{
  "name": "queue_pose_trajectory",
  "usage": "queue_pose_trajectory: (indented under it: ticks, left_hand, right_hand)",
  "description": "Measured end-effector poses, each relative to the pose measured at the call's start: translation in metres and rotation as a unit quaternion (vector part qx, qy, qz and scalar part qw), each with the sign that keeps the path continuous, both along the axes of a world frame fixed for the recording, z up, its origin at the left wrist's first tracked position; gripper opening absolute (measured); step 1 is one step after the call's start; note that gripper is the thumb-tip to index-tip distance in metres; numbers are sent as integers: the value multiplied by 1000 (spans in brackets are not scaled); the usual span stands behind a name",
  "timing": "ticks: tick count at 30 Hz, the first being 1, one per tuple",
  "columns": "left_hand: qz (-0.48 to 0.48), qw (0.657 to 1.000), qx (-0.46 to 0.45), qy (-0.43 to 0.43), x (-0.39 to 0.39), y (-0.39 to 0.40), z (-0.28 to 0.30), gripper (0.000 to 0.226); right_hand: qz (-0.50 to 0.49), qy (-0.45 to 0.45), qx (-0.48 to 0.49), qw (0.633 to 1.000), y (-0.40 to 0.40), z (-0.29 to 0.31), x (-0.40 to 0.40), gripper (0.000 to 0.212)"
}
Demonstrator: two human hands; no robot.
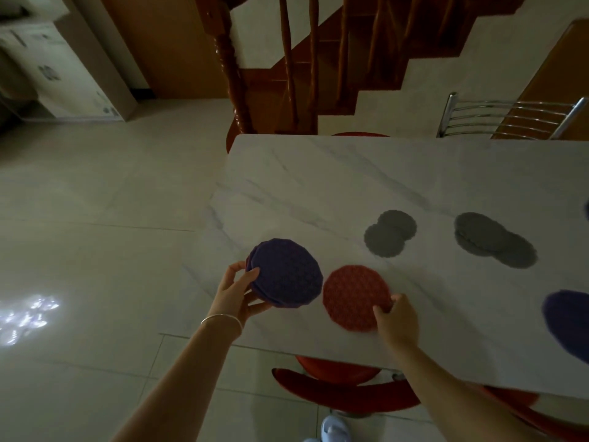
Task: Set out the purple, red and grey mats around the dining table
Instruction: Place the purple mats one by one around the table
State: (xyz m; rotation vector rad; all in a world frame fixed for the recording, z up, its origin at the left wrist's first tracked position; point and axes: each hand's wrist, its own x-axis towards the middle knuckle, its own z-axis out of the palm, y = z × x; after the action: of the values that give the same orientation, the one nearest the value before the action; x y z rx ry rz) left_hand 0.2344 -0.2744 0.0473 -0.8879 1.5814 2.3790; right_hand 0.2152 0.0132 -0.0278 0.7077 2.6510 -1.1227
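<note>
My left hand (237,290) grips a stack of round woven mats (287,277) with a purple one on top, held just above the near left corner of the white marble table (318,173). My right hand (396,317) pinches the right edge of a red mat (352,296) lying flat near the table's front edge. Two overlapping grey mats (389,232) lie further in, and a second group of grey mats (494,239) lies to their right. Another purple mat (569,323) rests at the right edge of the view, cut off.
A red chair (344,393) is tucked under the table's near edge, below my arms. A metal-backed chair (510,118) stands at the far side. A wooden staircase (287,74) rises behind the table. Tiled floor (95,250) lies to the left.
</note>
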Motion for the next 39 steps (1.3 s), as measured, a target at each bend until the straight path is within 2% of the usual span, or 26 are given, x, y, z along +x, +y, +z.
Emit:
queue_pose_trajectory:
  ticks: [2, 5, 8, 12, 18, 22, 26, 29, 33, 39]
  left_hand:
    - [-2, 1000, -2, -1, -1, 5, 0, 15]
    - [-7, 1000, -1, -3, -3, 15, 1, 16]
    - [-9, 1000, 1, -4, -5, 25, 1, 14]
    - [-13, 1000, 1, -7, -4, 34, 1, 15]
    - [-13, 1000, 1, -17, -5, 34, 2, 16]
    - [-17, 1000, 13, -18, -9, 28, 2, 16]
    - [-21, 999, 23, -19, -19, 15, 6, 23]
    - [-13, 999, 27, -12, -31, -4, 11, 31]
    - [-33, 999, 31, 18, -52, -42, 16, 29]
    - [-104, 993, 41, 40, -100, -126, 11, 8]
  right_hand:
    - [64, 24, 64, 996, -1, 2, 8, 46]
    - [171, 38, 178, 968, -1, 1, 15, 57]
    - [289, 14, 205, 935, 0, -7, 19, 69]
    - [359, 7, 209, 910, 4, -18, 23, 72]
    - [371, 12, 215, 904, 11, -25, 23, 70]
    - [326, 29, 190, 926, -2, -8, 14, 63]
    - [282, 158, 49, 945, -42, 30, -13, 47]
    - [304, 221, -46, 926, -85, 64, -34, 45]
    - [371, 247, -9, 895, -144, 88, -61, 65]
    - [347, 220, 6, 912, -225, 93, -82, 66]
